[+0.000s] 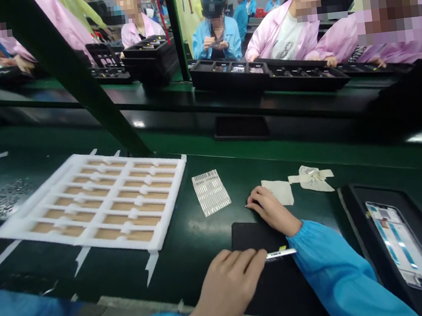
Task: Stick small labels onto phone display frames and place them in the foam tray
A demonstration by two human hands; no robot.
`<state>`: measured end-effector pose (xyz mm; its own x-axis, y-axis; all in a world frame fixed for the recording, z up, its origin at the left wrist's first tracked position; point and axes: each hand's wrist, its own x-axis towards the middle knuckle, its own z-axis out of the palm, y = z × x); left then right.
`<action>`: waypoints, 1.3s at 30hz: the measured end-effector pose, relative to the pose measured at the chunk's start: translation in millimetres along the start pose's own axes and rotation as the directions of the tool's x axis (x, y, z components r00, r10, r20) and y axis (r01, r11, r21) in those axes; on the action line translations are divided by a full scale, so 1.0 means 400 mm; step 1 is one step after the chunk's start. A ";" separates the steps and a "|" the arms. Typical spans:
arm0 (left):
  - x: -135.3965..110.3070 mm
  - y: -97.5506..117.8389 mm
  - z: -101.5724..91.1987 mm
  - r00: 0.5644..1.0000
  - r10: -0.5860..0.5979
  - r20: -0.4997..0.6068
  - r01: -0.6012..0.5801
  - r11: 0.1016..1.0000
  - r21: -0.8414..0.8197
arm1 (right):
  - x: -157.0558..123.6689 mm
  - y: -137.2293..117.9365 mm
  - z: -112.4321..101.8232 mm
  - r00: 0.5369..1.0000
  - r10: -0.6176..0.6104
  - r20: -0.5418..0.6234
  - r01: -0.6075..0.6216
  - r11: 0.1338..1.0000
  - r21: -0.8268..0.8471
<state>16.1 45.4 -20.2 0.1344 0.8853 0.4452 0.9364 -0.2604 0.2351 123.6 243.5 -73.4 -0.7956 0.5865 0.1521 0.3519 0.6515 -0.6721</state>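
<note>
My left hand (225,289) is at the bottom centre, fingers pressed together over the near edge of a dark flat device (251,235) on the green bench. A thin silver edge (280,254) shows just past its fingertips. My right hand (271,211) reaches across the far side of the device. Its fingers are pinched on something small and thin at the tip that I cannot make out. Both arms wear blue sleeves.
A white foam tray (91,203) with tan compartments lies to the left. A sheet of small silver parts (210,192) and white scraps (279,191) (311,177) lie beyond the hands. A black tray (356,213) at right holds a phone frame (405,248). Co-workers sit behind black trays (262,74).
</note>
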 end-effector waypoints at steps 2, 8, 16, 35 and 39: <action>-0.002 -0.003 -0.003 1.000 0.000 0.006 0.000 1.000 0.017 | -0.004 -0.026 -0.025 0.996 0.008 -0.088 -0.004 0.999 0.053; -0.005 0.008 0.013 1.000 -0.025 0.008 0.025 0.998 -0.063 | -0.089 -0.132 -0.121 0.948 0.256 -0.188 -0.156 0.891 0.426; 0.002 0.026 0.035 0.980 -0.128 -0.151 0.100 0.978 -0.182 | -0.242 -0.200 -0.132 0.947 0.320 -0.016 -0.281 0.856 0.433; 0.040 0.013 0.008 0.990 -0.035 -0.140 0.020 0.994 -0.112 | -0.309 -0.194 -0.142 0.896 0.383 -0.226 -0.205 0.806 0.554; 0.040 0.012 0.030 0.994 -0.033 -0.108 0.017 0.988 -0.151 | -0.311 -0.200 -0.106 0.822 0.459 -0.337 -0.144 0.741 0.656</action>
<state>26.6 63.2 -22.4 0.0677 0.8469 0.5275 0.8790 -0.3008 0.3701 215.4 138.9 -7.9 -0.3266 0.9432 0.0610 0.0518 0.0823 -0.9953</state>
